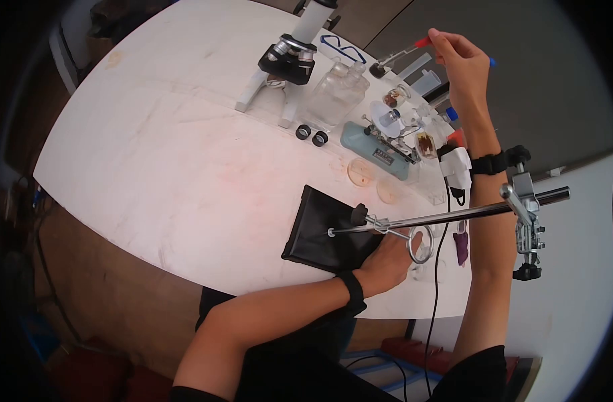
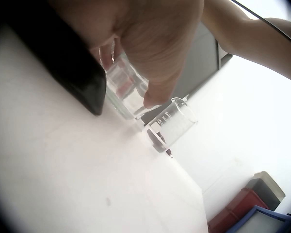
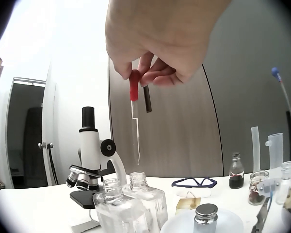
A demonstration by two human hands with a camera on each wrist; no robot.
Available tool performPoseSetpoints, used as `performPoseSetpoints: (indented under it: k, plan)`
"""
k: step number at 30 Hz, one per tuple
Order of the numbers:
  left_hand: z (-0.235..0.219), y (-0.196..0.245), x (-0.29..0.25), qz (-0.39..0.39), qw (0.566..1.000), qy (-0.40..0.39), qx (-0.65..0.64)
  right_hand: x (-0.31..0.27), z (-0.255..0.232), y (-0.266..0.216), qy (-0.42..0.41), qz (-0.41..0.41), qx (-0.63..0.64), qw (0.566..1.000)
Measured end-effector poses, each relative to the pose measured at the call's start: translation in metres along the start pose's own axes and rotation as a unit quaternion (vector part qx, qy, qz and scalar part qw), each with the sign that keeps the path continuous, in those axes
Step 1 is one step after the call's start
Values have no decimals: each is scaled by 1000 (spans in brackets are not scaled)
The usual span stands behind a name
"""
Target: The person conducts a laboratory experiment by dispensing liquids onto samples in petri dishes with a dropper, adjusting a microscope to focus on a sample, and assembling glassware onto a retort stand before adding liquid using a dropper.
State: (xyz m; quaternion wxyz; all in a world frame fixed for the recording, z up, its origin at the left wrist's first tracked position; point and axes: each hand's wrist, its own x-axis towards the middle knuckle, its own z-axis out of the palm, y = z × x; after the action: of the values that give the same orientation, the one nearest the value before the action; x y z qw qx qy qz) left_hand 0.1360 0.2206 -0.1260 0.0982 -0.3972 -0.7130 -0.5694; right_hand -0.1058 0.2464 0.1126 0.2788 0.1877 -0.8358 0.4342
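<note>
My right hand [image 1: 464,63] is raised at the far right of the table, pinching a dropper [image 3: 137,124] by its red rubber bulb [image 3: 134,85]. The dropper's glass tube points down, its tip just over the neck of a clear glass bottle [image 3: 150,199] in the right wrist view. A second open glass bottle [image 3: 114,206] stands beside it. Low on the table, my left hand [image 1: 385,264] reaches past the black stand base [image 1: 320,231]. Its thumb and fingers grip a clear glass container [image 2: 128,90]. Close by stands a 100 ml beaker [image 2: 174,124].
The stand's metal rod [image 1: 447,218] and ring [image 1: 421,245] cross above my left hand. A microscope [image 1: 289,57], blue balance [image 1: 380,151], petri dishes [image 1: 361,173], blue-framed goggles [image 1: 343,49] and two black eyepieces [image 1: 312,135] share the table. A black cable [image 1: 440,268] hangs over the right edge.
</note>
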Motion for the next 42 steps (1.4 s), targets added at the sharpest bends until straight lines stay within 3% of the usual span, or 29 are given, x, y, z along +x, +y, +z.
performPoseSetpoints:
  k: [5, 7, 11, 13, 15, 17, 18, 19, 21, 22, 24, 30, 42]
  plan:
    - [-8, 7, 0, -16, 999, 0, -48, -15, -61, -19, 46, 7, 30, 998]
    - [-7, 2, 1, -2, 1000, -27, 1, -34, -87, -28, 55, 4, 43, 998]
    - [-12, 6, 3, -14, 999, -43, -9, -92, -139, -45, 87, 51, -27, 995]
    - [-8, 4, 3, 8, 1000, -13, -4, -129, -159, -50, 111, 91, -46, 989]
    - [-7, 3, 3, 21, 1000, -14, 0, -167, -182, -51, 95, 134, -58, 985]
    - [-10, 5, 2, 23, 1000, -19, 8, -204, -199, -37, 87, 37, -61, 994]
    - [-11, 5, 3, 16, 1000, -21, 5, -221, -214, -35, 93, 75, -241, 963]
    - [-10, 6, 2, 7, 1000, -24, 3, -233, -226, -34, 34, 92, -238, 966]
    - [-8, 8, 0, 5, 999, -33, 2, -254, -222, -38, 129, 171, -104, 971]
    - [-12, 8, 4, 3, 999, -46, 12, -264, -226, -40, 131, 174, -106, 970]
    - [-14, 7, 5, 3, 998, -55, 24, -284, -238, -41, 96, 176, -101, 974]
    - [-16, 8, 6, -9, 998, -65, 7, -323, -242, -36, 99, 202, -116, 967]
    - [-14, 5, 5, -9, 998, -64, 11, -342, -224, -13, 76, 228, -160, 957]
